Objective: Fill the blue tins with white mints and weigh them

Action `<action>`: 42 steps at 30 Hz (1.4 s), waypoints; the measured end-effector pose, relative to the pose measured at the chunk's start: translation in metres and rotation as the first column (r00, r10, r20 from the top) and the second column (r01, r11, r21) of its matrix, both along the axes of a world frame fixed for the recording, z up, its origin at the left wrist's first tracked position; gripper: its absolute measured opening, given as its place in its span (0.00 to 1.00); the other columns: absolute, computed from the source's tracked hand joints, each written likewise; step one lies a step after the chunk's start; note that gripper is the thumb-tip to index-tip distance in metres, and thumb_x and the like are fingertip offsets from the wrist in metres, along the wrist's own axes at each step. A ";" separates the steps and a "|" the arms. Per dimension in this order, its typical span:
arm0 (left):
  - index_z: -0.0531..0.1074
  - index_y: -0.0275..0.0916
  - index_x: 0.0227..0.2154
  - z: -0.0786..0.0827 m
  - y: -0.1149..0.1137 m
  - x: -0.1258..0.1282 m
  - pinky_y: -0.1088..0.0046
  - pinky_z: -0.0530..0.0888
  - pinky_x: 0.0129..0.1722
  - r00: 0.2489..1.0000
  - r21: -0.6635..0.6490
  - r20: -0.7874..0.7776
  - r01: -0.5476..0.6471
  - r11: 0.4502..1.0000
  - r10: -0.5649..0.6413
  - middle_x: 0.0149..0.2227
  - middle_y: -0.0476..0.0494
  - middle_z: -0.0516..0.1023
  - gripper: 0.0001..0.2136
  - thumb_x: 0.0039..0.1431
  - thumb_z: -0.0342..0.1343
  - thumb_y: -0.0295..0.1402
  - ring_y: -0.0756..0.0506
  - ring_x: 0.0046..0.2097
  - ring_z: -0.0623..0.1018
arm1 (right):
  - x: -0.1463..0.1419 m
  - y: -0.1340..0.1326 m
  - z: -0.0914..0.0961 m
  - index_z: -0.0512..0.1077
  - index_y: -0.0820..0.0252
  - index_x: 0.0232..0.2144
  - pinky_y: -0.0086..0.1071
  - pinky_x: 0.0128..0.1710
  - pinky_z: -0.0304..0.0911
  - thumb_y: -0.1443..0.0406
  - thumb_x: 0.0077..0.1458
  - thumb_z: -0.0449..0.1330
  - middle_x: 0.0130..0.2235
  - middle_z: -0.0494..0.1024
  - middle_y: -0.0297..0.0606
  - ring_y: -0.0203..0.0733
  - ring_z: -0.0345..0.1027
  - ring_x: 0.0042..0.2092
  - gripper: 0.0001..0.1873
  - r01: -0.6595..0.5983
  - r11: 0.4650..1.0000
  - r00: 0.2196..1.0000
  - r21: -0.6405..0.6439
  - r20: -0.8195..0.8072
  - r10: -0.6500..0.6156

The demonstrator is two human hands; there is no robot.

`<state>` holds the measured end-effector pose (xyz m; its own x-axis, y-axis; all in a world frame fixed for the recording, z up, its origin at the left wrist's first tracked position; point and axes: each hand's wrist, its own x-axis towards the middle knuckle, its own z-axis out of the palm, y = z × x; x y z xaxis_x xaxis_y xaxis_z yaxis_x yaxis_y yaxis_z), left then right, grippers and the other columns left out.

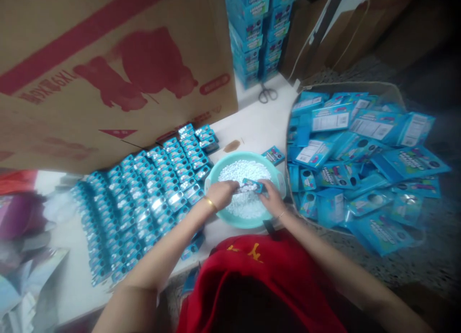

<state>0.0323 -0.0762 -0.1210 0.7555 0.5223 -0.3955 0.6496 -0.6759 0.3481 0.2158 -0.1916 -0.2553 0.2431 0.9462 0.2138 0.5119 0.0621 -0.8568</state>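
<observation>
A mint-green plastic basin (239,222) full of small white candies (248,205) stands on the table before me. Over it, my right hand (272,197) grips a small blue candy box (255,184), with white pieces showing at its upper side. My left hand (222,194) is closed at the box's left end, its fingers pinched around something too blurred to name. To the left, long rows of small blue boxes (151,198) stand close together, many with white pieces at their tops. One flat blue box (273,155) lies just behind the basin.
A big brown carton (173,16) rises behind the rows. At the back stand stacked blue boxes (248,40), with scissors (268,92) near them. A large open container (392,88) heaped with flat blue boxes (360,169) is on the right. Crumpled plastic (65,205) lies left.
</observation>
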 end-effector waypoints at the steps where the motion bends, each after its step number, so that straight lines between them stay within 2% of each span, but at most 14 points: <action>1: 0.71 0.39 0.42 0.009 -0.005 0.008 0.68 0.71 0.37 0.996 0.074 -0.091 0.026 0.997 -0.019 0.39 0.40 0.76 0.11 0.62 0.45 0.27 0.42 0.39 0.77 | -0.002 0.000 -0.002 0.63 0.56 0.49 0.49 0.55 0.59 0.67 0.53 0.54 0.49 0.70 0.44 0.50 0.63 0.53 0.19 -0.010 1.000 1.000 0.008 0.001 0.010; 7: 0.70 0.33 0.41 0.052 -0.033 0.041 0.64 0.71 0.35 0.958 0.233 -0.264 0.178 0.956 -0.114 0.37 0.35 0.74 0.14 0.64 0.39 0.24 0.38 0.39 0.77 | -0.009 0.002 -0.007 0.64 0.55 0.48 0.48 0.56 0.58 0.66 0.54 0.54 0.49 0.70 0.43 0.48 0.64 0.53 0.17 -0.020 1.000 0.999 0.015 -0.025 0.020; 11: 0.70 0.34 0.40 0.061 -0.019 0.028 0.66 0.71 0.33 0.974 0.243 -0.220 0.113 0.963 -0.059 0.38 0.37 0.73 0.13 0.65 0.41 0.33 0.40 0.37 0.77 | -0.009 0.002 -0.002 0.64 0.56 0.47 0.45 0.53 0.61 0.63 0.56 0.55 0.47 0.71 0.43 0.48 0.65 0.51 0.16 0.001 1.000 0.997 -0.017 -0.073 -0.002; 14: 0.67 0.36 0.48 0.044 0.006 0.012 0.67 0.72 0.37 0.998 0.176 0.021 0.051 0.983 -0.055 0.45 0.37 0.70 0.25 0.55 0.53 0.51 0.41 0.40 0.76 | -0.013 0.006 0.014 0.64 0.56 0.48 0.43 0.51 0.63 0.60 0.56 0.57 0.47 0.71 0.43 0.47 0.66 0.50 0.17 0.016 1.000 0.992 -0.027 -0.127 -0.019; 16: 0.62 0.38 0.54 0.024 0.022 0.007 0.67 0.72 0.40 0.974 0.091 0.204 0.079 0.993 -0.096 0.50 0.36 0.66 0.33 0.49 0.59 0.52 0.42 0.41 0.75 | -0.016 0.012 0.029 0.64 0.56 0.47 0.41 0.49 0.64 0.58 0.56 0.58 0.46 0.73 0.42 0.47 0.67 0.48 0.18 -0.005 1.000 0.988 -0.028 -0.156 0.001; 19: 0.65 0.40 0.50 -0.002 0.044 0.008 0.70 0.71 0.40 0.927 0.011 0.355 0.122 0.992 -0.118 0.45 0.40 0.69 0.21 0.56 0.56 0.43 0.46 0.39 0.74 | -0.012 0.034 0.051 0.65 0.55 0.47 0.40 0.50 0.64 0.57 0.56 0.58 0.45 0.74 0.40 0.47 0.68 0.48 0.18 -0.078 0.997 0.984 -0.017 -0.165 0.074; 21: 0.67 0.39 0.44 -0.011 0.059 0.011 0.72 0.70 0.38 0.904 0.023 0.418 0.094 0.995 -0.095 0.40 0.43 0.70 0.13 0.59 0.53 0.39 0.47 0.37 0.73 | 0.001 0.057 0.058 0.61 0.54 0.52 0.41 0.52 0.63 0.55 0.56 0.57 0.51 0.70 0.42 0.47 0.65 0.52 0.23 -0.073 0.997 0.985 -0.001 -0.157 0.072; 24: 0.68 0.37 0.40 -0.017 0.089 0.010 0.72 0.69 0.38 0.852 0.128 0.522 -0.127 0.984 0.042 0.37 0.43 0.70 0.12 0.57 0.55 0.39 0.46 0.37 0.72 | 0.035 0.100 0.056 0.53 0.60 0.59 0.42 0.54 0.61 0.54 0.58 0.53 0.57 0.64 0.50 0.49 0.62 0.55 0.31 0.136 0.984 0.990 -0.115 -0.014 -0.139; 26: 0.68 0.36 0.39 -0.023 0.113 0.005 0.71 0.69 0.39 0.810 0.192 0.562 -0.321 0.928 0.164 0.36 0.43 0.71 0.12 0.56 0.57 0.38 0.46 0.38 0.72 | 0.058 0.130 0.051 0.52 0.68 0.60 0.43 0.56 0.57 0.56 0.59 0.52 0.56 0.63 0.57 0.53 0.59 0.57 0.32 0.268 0.908 0.944 -0.321 0.277 -0.181; 28: 0.69 0.36 0.38 -0.035 0.136 0.000 0.71 0.68 0.39 0.802 0.225 0.530 -0.447 0.866 0.276 0.35 0.43 0.71 0.12 0.55 0.58 0.38 0.45 0.37 0.72 | 0.074 0.157 0.045 0.53 0.72 0.60 0.43 0.57 0.55 0.60 0.60 0.52 0.55 0.63 0.60 0.55 0.56 0.59 0.31 0.311 0.767 0.858 -0.561 0.513 0.027; 31: 0.70 0.36 0.38 -0.060 0.159 -0.009 0.71 0.69 0.39 0.848 0.225 0.360 -0.483 0.846 0.389 0.37 0.41 0.73 0.12 0.54 0.58 0.38 0.44 0.38 0.73 | 0.083 0.186 0.039 0.54 0.70 0.60 0.43 0.54 0.57 0.65 0.58 0.53 0.54 0.64 0.60 0.56 0.58 0.58 0.30 0.310 0.573 0.786 -0.758 0.544 0.295; 35: 0.69 0.39 0.45 -0.088 0.167 -0.017 0.70 0.69 0.41 0.874 0.261 0.151 -0.487 0.834 0.463 0.46 0.39 0.72 0.14 0.56 0.56 0.36 0.42 0.43 0.75 | 0.087 0.204 0.029 0.55 0.63 0.60 0.50 0.49 0.60 0.65 0.49 0.62 0.52 0.66 0.59 0.61 0.62 0.54 0.37 0.288 0.439 0.787 -0.851 0.472 0.398; 38: 0.64 0.41 0.52 -0.096 0.161 -0.021 0.69 0.70 0.38 0.841 0.315 0.135 -0.538 0.782 0.524 0.53 0.36 0.66 0.19 0.58 0.54 0.35 0.41 0.44 0.75 | 0.094 0.202 0.022 0.57 0.60 0.59 0.52 0.47 0.62 0.63 0.44 0.65 0.54 0.64 0.57 0.62 0.64 0.53 0.40 0.267 0.382 0.782 -0.885 0.430 0.451; 42: 0.64 0.37 0.49 -0.094 0.142 -0.024 0.69 0.70 0.38 0.785 0.254 0.358 -0.603 0.756 0.506 0.48 0.36 0.67 0.17 0.58 0.52 0.37 0.42 0.41 0.73 | 0.103 0.197 0.015 0.61 0.59 0.56 0.48 0.46 0.64 0.59 0.44 0.65 0.57 0.59 0.55 0.58 0.66 0.51 0.37 0.209 0.431 0.777 -0.878 0.417 0.472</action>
